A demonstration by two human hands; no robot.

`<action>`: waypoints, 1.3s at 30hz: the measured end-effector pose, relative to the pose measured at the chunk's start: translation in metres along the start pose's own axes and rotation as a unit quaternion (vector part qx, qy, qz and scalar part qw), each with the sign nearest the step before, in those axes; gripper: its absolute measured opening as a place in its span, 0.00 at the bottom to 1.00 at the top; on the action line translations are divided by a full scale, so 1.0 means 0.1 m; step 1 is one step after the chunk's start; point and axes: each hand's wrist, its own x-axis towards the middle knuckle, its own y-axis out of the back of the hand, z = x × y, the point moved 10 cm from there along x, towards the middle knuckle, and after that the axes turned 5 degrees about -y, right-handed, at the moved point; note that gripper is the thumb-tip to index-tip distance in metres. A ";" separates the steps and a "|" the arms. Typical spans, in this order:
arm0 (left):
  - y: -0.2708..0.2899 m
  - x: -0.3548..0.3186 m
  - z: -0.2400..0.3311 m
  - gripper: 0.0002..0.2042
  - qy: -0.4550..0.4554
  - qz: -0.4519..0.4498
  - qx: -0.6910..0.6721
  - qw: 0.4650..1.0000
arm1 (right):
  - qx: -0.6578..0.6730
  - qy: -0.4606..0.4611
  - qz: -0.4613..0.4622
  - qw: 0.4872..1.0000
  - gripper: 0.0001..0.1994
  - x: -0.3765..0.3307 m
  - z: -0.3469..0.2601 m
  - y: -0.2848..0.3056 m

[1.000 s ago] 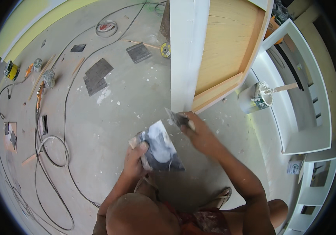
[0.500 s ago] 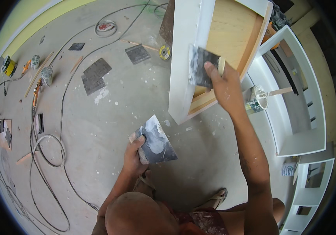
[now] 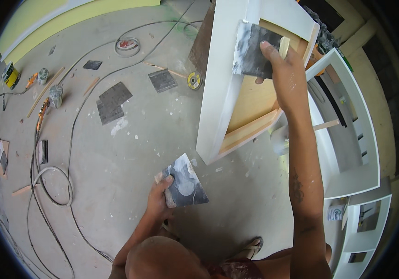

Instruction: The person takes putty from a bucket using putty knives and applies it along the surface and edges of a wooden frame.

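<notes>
My left hand [image 3: 158,197] grips a dark flat putty board [image 3: 195,195] by its left edge, thumb on top. White filler [image 3: 185,174] is smeared over the board's face. Farther up on the right, my right hand [image 3: 287,76] is closed on a dark, wide putty spreader [image 3: 255,51] with a pale wooden grip strip [image 3: 284,46]. White filler coats the spreader's left edge, which lies against the white edge of an upright wooden panel [image 3: 222,86]. This panel has a bare wood recess [image 3: 253,104], partly hidden behind my hand and the spreader.
A filler tub [image 3: 279,143] with a wooden stick stands behind my right forearm. White shelf units [image 3: 355,183] line the right side. Hoses [image 3: 71,153], dark sheets [image 3: 114,95], a yellow disc [image 3: 194,80] and spray guns [image 3: 43,108] lie on the floor at left.
My right hand and the spreader have moved up along the panel's white edge. The view has shifted a little; my left hand still holds the putty board in much the same pose.
</notes>
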 end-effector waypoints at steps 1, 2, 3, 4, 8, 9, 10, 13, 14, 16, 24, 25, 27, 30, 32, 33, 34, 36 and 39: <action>-0.02 0.00 -0.01 0.22 0.002 -0.007 0.002 1.000 | -0.002 0.001 0.000 1.000 0.17 0.06 -0.02 0.03; -0.05 0.01 -0.02 0.21 0.004 -0.014 0.005 1.000 | -0.011 0.007 -0.001 1.000 0.18 0.13 -0.07 0.07; -0.07 0.03 -0.03 0.21 0.004 -0.016 0.003 1.000 | -0.021 0.014 -0.001 1.000 0.19 0.18 -0.12 0.12; -0.13 0.05 -0.01 0.22 0.003 -0.040 -0.007 0.999 | -0.034 0.036 0.012 0.999 0.19 0.15 -0.31 0.13; -0.38 0.09 0.11 0.21 0.035 -0.063 -0.085 0.994 | -0.085 0.114 -0.013 0.990 0.17 -0.10 -0.57 0.11; -0.43 0.10 0.17 0.21 0.032 -0.061 -0.084 0.994 | -0.148 0.246 -0.044 0.957 0.14 -0.39 -0.66 -0.06; -0.54 0.10 0.26 0.21 0.024 -0.066 -0.131 0.989 | -0.208 0.373 -0.072 0.901 0.13 -0.78 -0.74 -0.24; -0.66 0.19 0.37 0.19 -0.007 -0.025 -0.166 0.986 | -0.295 0.497 -0.176 0.797 0.28 -1.75 -0.64 -0.66; -0.62 0.19 0.41 0.19 -0.034 0.016 -0.156 0.987 | -0.270 0.481 -0.165 0.818 0.28 -1.87 -0.53 -0.67; -0.72 0.14 0.40 0.16 -0.003 -0.045 -0.171 0.984 | -0.261 0.413 -0.168 0.856 0.28 -1.89 -0.26 -0.61; -0.61 0.08 0.76 0.20 -0.171 -0.016 0.082 0.982 | 0.037 -0.122 -0.051 0.991 0.15 -1.70 1.23 0.03; -0.51 0.12 0.83 0.21 -0.199 0.011 0.093 0.975 | 0.241 -0.275 0.011 0.931 0.14 -1.79 1.37 0.06; -0.50 0.11 0.89 0.21 -0.230 0.030 0.091 0.969 | 0.412 -0.265 0.029 0.871 0.12 -1.88 1.23 -0.03; -0.55 0.10 0.84 0.22 -0.259 0.003 0.088 0.962 | 0.268 -0.283 0.037 0.920 0.09 -2.12 1.02 -0.20; -0.63 0.00 0.88 0.18 -0.301 0.042 0.171 0.937 | 0.290 -0.293 0.045 0.910 0.08 -2.14 1.12 -0.32; -0.62 0.00 0.86 0.18 -0.298 0.039 0.172 0.938 | 0.312 -0.299 0.048 0.901 0.08 -2.12 1.17 -0.37; -0.69 -0.02 0.85 0.18 -0.297 0.014 0.278 0.913 | 0.324 -0.304 0.030 0.895 0.08 -2.06 1.05 -0.38; -0.70 -0.03 0.77 0.18 -0.257 -0.030 0.398 0.880 | 0.306 -0.302 0.033 0.902 0.09 -1.95 1.00 -0.34; -0.76 -0.01 0.63 0.19 -0.204 -0.096 0.468 0.855 | 0.278 -0.293 0.051 0.913 0.09 -1.83 1.10 -0.26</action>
